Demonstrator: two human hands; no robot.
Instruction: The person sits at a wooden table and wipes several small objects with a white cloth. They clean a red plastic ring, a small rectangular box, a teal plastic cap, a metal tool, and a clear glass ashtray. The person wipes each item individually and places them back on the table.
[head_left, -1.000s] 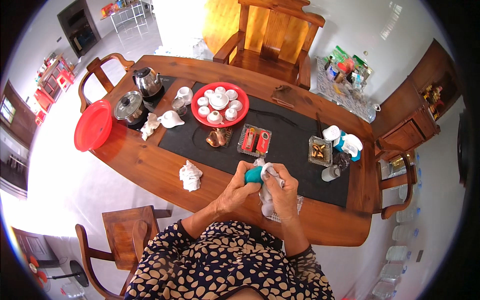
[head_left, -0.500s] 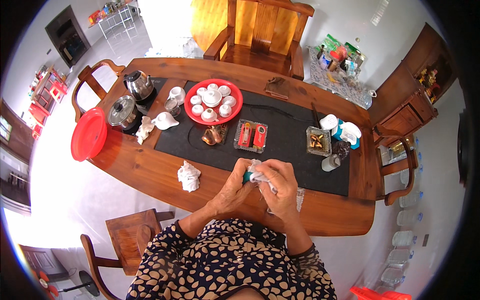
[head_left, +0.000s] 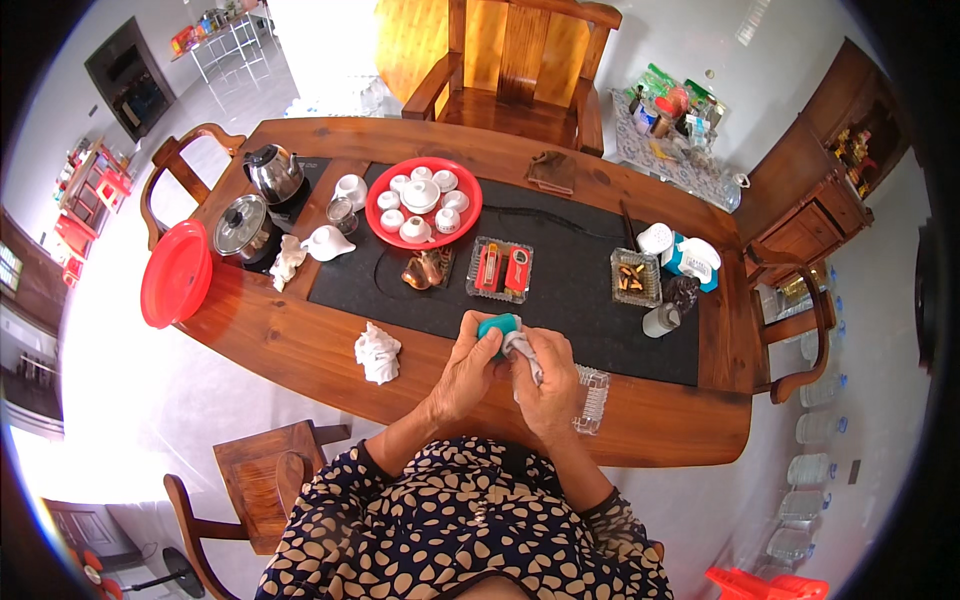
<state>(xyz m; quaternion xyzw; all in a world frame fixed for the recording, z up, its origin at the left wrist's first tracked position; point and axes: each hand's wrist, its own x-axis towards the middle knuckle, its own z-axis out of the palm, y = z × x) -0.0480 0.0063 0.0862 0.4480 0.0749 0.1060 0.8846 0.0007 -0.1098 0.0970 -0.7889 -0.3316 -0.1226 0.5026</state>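
Above the table's near edge, my left hand (head_left: 462, 378) grips a small, rounded teal object (head_left: 496, 325) whose exact kind I cannot make out. My right hand (head_left: 548, 395) is closed on a white cloth (head_left: 524, 352), pressed up against the teal object. Part of the cloth lies hidden under the fingers. Beside my right wrist, a clear cut-glass dish (head_left: 593, 402) shows on the wood. A crumpled white tissue (head_left: 377, 352) rests left of my hands. Farther off, another glass dish (head_left: 500, 269) holds red packs.
On the wooden table (head_left: 300, 345) stand a red tray (head_left: 470, 215) of white teaware, a steel kettle (head_left: 277, 175), a lidded pot (head_left: 245, 226), a red basin (head_left: 177, 275), a copper-coloured ornament (head_left: 424, 270), an ashtray with butts (head_left: 634, 277) and a small jar (head_left: 661, 320). Wooden chairs surround it.
The teal object has come into fuller view as the cloth and my right hand shifted down from it. The glass dish beside my right wrist shows more.
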